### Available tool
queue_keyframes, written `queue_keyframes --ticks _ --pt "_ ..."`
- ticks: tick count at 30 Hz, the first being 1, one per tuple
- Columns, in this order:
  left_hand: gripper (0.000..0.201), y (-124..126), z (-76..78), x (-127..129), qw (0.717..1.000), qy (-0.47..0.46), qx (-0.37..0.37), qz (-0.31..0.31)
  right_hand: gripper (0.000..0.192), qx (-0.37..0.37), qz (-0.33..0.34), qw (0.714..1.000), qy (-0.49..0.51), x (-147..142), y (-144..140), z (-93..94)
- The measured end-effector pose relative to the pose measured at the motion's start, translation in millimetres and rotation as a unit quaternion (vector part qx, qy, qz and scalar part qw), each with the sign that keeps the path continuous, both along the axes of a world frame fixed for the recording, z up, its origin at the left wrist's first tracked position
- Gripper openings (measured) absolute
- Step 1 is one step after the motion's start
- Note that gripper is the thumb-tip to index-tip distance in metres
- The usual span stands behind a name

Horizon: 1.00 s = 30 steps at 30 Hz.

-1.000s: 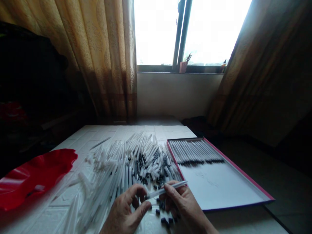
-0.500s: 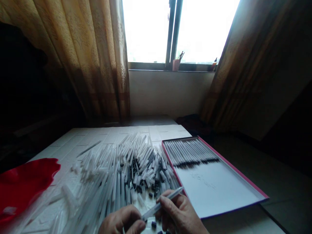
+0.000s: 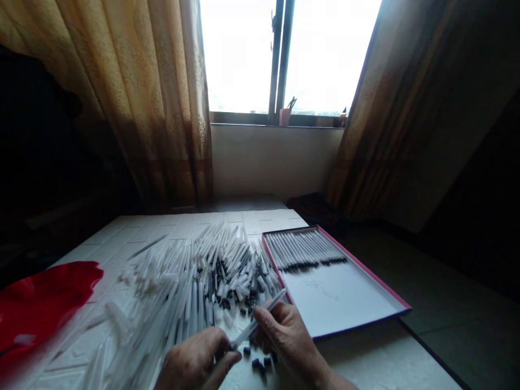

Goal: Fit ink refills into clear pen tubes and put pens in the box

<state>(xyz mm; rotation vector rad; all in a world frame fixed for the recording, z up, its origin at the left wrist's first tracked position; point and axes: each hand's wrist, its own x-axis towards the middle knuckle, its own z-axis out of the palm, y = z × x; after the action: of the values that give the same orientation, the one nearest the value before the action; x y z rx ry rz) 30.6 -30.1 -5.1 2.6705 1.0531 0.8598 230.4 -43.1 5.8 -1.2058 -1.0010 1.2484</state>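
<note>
Ahead of you, past your hands, a bright window (image 3: 284, 54) pours daylight between tan curtains (image 3: 162, 97), with a pale wall (image 3: 272, 160) beneath the sill. Left of your hands the room falls dark; right, a dim floor (image 3: 459, 325).

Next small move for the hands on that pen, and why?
Probably press the left hand inward along the pen, seating whatever it pinches at the pen's near end. The right hand already grips the barrel, and both hands meet at that end above loose caps.
</note>
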Motion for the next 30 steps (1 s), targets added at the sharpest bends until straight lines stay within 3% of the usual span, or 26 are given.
queue_keyframes --ticks 7,12,18,21,23,27,30 --pt "0.021 -6.2 3.9 8.0 1.0 -0.009 -0.004 0.022 0.069 0.021 -0.015 0.998 -0.058 1.8 2.7 3.3" --pt "0.01 -1.8 24.2 4.7 0.994 0.003 -0.102 0.046 0.066 0.015 0.018 0.995 -0.093 4.9 8.4 11.0" --pt "0.057 16.1 45.7 -0.5 0.961 -0.083 -0.265 0.008 0.069 0.02 0.117 0.979 -0.165 -26.6 21.0 28.2" --pt "0.058 21.3 45.6 -2.9 0.949 -0.107 -0.297 0.02 0.075 0.027 0.198 0.953 -0.228 -41.9 27.0 38.2" --pt "0.055 23.9 40.3 -8.2 0.951 -0.117 -0.283 0.039 0.067 0.043 0.222 0.929 -0.292 -42.1 29.4 43.6" --pt "0.053 27.3 21.2 -25.2 0.954 -0.132 -0.256 0.083 0.025 0.084 0.158 0.867 -0.466 -28.8 30.1 43.4" --pt "0.045 25.5 6.9 -34.5 0.96 -0.134 -0.215 0.115 0.018 0.089 0.127 0.814 -0.559 -24.5 28.5 34.0"
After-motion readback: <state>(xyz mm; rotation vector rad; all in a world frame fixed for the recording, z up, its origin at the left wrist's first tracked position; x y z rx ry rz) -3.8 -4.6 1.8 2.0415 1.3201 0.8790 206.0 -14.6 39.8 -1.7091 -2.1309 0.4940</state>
